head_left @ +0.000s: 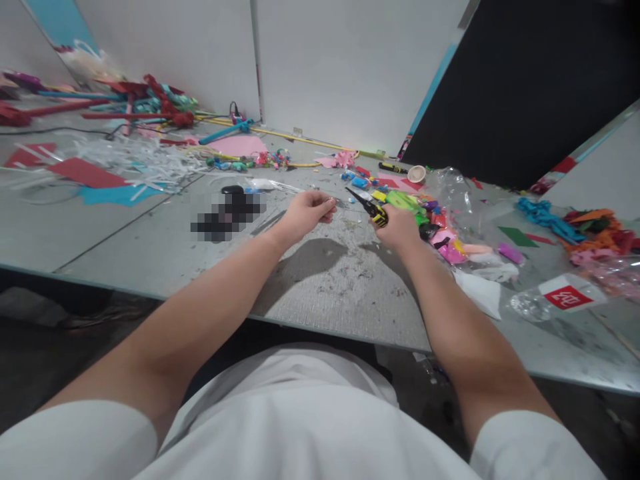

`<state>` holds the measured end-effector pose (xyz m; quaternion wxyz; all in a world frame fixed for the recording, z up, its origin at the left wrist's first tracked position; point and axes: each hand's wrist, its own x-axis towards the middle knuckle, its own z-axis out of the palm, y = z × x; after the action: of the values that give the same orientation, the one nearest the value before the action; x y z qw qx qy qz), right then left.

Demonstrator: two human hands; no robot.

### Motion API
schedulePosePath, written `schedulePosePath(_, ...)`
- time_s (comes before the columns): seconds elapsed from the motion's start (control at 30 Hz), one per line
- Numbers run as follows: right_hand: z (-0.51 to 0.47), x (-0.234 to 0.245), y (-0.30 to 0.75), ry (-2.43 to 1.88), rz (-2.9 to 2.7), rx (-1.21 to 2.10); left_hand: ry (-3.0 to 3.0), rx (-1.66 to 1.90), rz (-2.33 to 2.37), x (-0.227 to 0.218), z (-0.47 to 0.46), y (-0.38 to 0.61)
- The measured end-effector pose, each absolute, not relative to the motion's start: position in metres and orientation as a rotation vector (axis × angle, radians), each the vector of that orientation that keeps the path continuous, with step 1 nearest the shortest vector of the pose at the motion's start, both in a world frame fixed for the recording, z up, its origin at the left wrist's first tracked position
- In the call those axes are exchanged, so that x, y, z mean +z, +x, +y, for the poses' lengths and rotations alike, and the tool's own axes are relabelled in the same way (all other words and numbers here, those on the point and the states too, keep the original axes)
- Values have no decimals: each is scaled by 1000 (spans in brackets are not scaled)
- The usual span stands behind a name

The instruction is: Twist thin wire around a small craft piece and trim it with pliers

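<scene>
My right hand [400,228] is closed around the yellow-and-black handles of a pair of pliers [369,205], whose dark jaws point left and away from me. My left hand [309,212] is pinched shut on a thin grey wire-like piece [340,201] that reaches toward the plier jaws. Both hands hover over the middle of the grey table [330,280], above a scatter of small cuttings.
Bright paper and plastic scraps [430,220] pile up right of my right hand, with a white sheet [480,290] and a clear bag with a red label [565,297] nearer the edge. Rolled paper sticks [125,107], white shreds [135,160] and red and blue sheets lie far left.
</scene>
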<state>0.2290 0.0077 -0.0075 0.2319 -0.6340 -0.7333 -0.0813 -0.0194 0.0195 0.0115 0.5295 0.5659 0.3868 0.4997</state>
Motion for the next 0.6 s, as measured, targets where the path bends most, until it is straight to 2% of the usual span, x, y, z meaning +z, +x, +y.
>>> schedulePosePath(0.37, 7, -18, 226, -1625, -2091, -53, 1143, 1248, 836, 10, 18, -21)
schedulePosePath(0.6, -3, -3, 220, -1723, -1974, -94, 1093, 1301, 794, 9, 19, -20)
